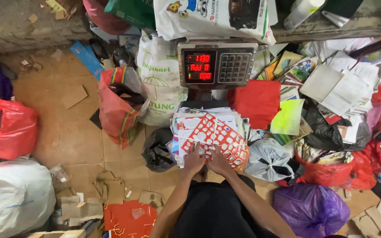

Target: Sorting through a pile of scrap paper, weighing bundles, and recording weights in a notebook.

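Red-and-white printed sheet [214, 139] lies on top of the paper stack [199, 128] that I have on the weighing scale [217, 66], and both my hands are on its near edge: my left hand [194, 159] lies flat with the fingers spread on the sheet, my right hand [219, 161] presses just beside it, the two almost touching at the thumbs. Neither is closed around anything; they lie open on the paper, palms down. The stack sits on the scale's platform, right below the display head, whose red digits are lit, so I judge the load is already up and being read, with my hands steadying it. How the figures relate to the weight I cannot tell. Around me plenty looks unweighed: loose books and papers [331, 83] heaped to my right, a red folder [256, 101] just beside the stack, a white sack [159, 79] and a striped red bag [117, 108] to the left, a grey knotted bag [267, 158], a purple bag [309, 209], a red plastic bag [7, 128] well apart on the tiled floor [76, 136], and torn cardboard [106, 194] near my knees.
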